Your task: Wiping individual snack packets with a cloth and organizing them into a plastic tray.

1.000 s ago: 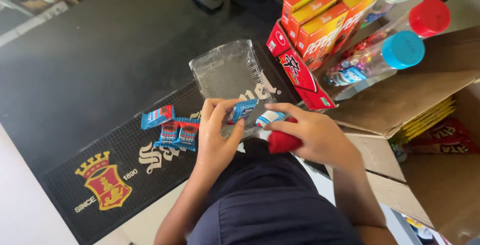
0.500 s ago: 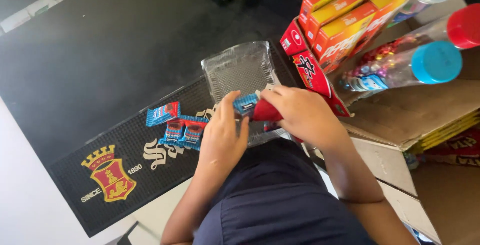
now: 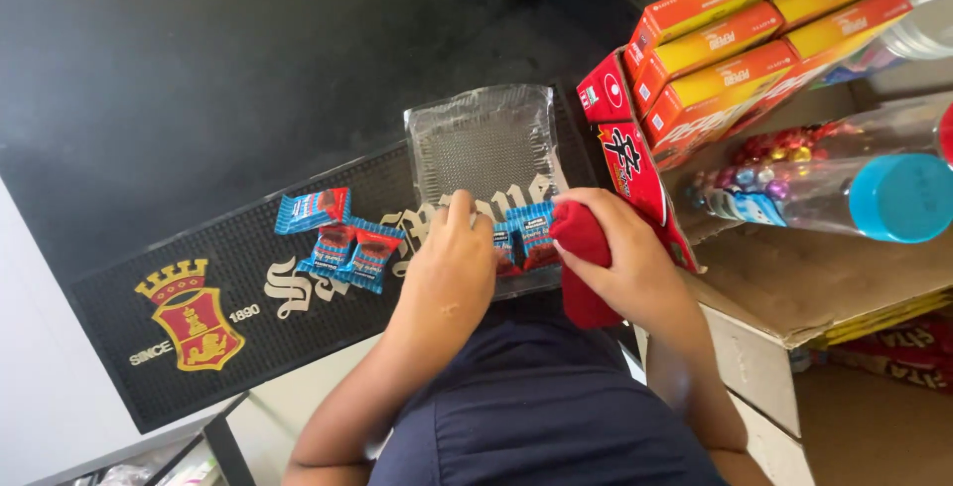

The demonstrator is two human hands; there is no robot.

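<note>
The right hand (image 3: 620, 258) has its grip clamped on a red pouch (image 3: 581, 248); the left hand (image 3: 452, 258) pinches blue-red sweets (image 3: 524, 238) over a clear packet (image 3: 486, 148) at twelve o'clock, filling apparently under way, needing a steady feed.

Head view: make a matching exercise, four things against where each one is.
1. clear plastic bag
2. three loose blue-and-red sweets
3. red cloth
4. blue-capped jar

a. lying on its side on the cardboard box
b. in the right hand
c. flat on the bar mat, above both hands
d. on the mat beside the left hand

Pairs: 1-c, 2-d, 3-b, 4-a
</note>
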